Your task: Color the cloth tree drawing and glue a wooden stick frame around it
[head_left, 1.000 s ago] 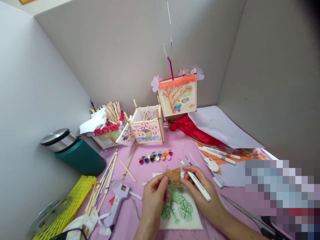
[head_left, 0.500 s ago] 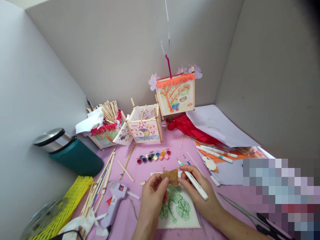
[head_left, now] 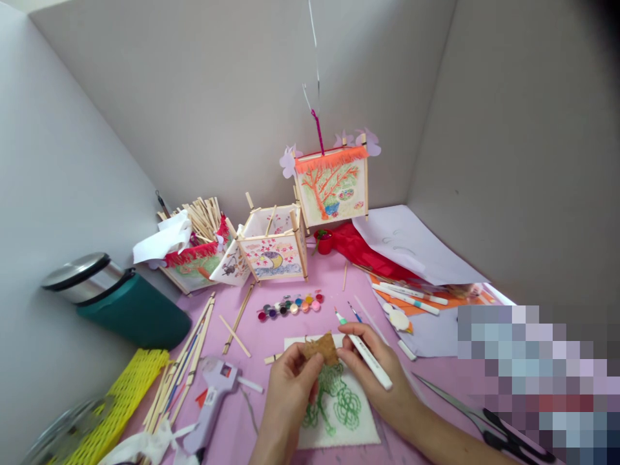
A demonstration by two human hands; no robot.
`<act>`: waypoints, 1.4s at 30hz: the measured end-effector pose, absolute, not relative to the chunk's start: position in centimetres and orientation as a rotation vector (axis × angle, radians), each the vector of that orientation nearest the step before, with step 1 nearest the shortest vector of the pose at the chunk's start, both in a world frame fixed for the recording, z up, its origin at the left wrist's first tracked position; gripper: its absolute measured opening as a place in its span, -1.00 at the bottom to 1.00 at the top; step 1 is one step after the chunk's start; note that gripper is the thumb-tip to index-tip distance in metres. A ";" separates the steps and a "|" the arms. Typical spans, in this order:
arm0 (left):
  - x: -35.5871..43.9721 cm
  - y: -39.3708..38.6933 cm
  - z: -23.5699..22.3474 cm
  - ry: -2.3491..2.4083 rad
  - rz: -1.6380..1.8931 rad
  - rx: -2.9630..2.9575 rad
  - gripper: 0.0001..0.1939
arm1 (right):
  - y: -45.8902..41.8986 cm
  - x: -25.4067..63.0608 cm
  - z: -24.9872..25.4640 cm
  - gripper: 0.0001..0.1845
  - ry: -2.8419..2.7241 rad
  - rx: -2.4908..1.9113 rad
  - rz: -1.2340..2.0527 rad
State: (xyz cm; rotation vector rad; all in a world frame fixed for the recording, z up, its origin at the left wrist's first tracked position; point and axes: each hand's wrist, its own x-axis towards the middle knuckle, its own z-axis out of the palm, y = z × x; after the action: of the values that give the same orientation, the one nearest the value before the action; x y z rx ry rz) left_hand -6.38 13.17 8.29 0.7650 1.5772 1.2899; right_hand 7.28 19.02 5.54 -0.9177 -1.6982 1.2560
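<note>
Brown scrap point(head_left: 326, 347) newly aslant in grip of left fingers point(head_left: 311, 370), marker point(head_left: 371, 363) in right fingers point(head_left: 363, 331)

Bare hands point(head_left: 294, 380), bare forearms point(head_left: 443, 436)

1. No word, brand or number can be read in this scene.
2. Small dark print lines the barrel of the white marker point(head_left: 369, 360) held in my right grip point(head_left: 380, 395), too fine to make out.
3. Similar print on the white markers point(head_left: 411, 301) lying to the right on the worktop point(head_left: 290, 326) is equally illegible.
4. A pale patch marks the lilac glue gun point(head_left: 209, 408); any lettering there is too small to tell.
</note>
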 end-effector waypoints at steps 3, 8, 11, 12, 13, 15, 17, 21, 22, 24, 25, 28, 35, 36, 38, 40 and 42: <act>-6.4 13.1 8.2 1.568 1.309 0.769 -0.75 | 19.0 7.3 5.3 -0.77 -1.711 -0.897 1.228; -8.2 13.3 7.8 1.704 1.492 0.696 -0.77 | 19.2 7.4 5.4 -0.75 -1.668 -0.978 1.132; -9.6 12.8 7.8 1.737 1.631 0.648 -0.74 | 19.4 7.6 5.9 -0.74 -1.667 -1.021 1.017; -9.9 12.5 7.9 1.719 1.656 0.629 -0.73 | 19.4 7.7 6.1 -0.74 -1.682 -1.034 0.991; -10.1 12.1 8.0 1.696 1.670 0.603 -0.72 | 19.4 7.7 6.3 -0.74 -1.701 -1.050 0.976; -9.9 11.2 8.5 1.640 1.674 0.526 -0.70 | 19.2 7.7 6.6 -0.72 -1.751 -1.090 0.975; -9.3 10.2 8.9 1.565 1.667 0.435 -0.69 | 18.9 7.7 6.9 -0.68 -1.814 -1.135 0.999; -7.8 8.9 9.4 1.440 1.657 0.313 -0.73 | 18.1 7.6 7.2 -0.60 -1.923 -1.165 1.022; -7.6 8.8 9.5 1.419 1.668 0.299 -0.74 | 17.9 7.6 7.2 -0.60 -1.931 -1.154 1.021; -7.4 8.7 9.5 1.388 1.693 0.286 -0.73 | 17.8 7.6 7.3 -0.61 -1.917 -1.124 1.024; -7.4 8.8 9.5 1.382 1.707 0.285 -0.73 | 17.9 7.6 7.3 -0.62 -1.898 -1.111 1.026; -7.8 9.4 9.3 1.378 1.729 0.284 -0.68 | 18.3 7.5 7.2 -0.65 -1.831 -1.072 1.006; -9.7 9.9 8.4 1.612 1.745 0.470 -0.66 | 19.5 7.6 6.1 -0.66 -1.720 -0.999 1.001; -10.2 9.6 8.4 1.716 1.746 0.546 -0.68 | 19.6 7.7 6.1 -0.66 -1.689 -0.999 0.996; -11.4 9.1 8.6 1.965 1.647 0.711 -0.72 | 19.7 7.8 6.0 -0.67 -1.644 -0.999 0.978; -12.5 8.6 9.0 2.303 1.343 0.889 -0.78 | 19.7 7.8 6.0 -0.68 -1.633 -1.010 0.962; -13.2 8.2 9.4 2.597 0.865 1.061 -0.82 | 19.6 7.8 6.1 -0.71 -1.659 -1.018 0.962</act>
State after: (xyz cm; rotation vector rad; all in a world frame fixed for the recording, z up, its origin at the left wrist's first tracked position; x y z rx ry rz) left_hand -13.24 8.17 9.38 1.0607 2.5975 0.8648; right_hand 7.80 19.62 6.05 -1.0184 -1.6589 0.9621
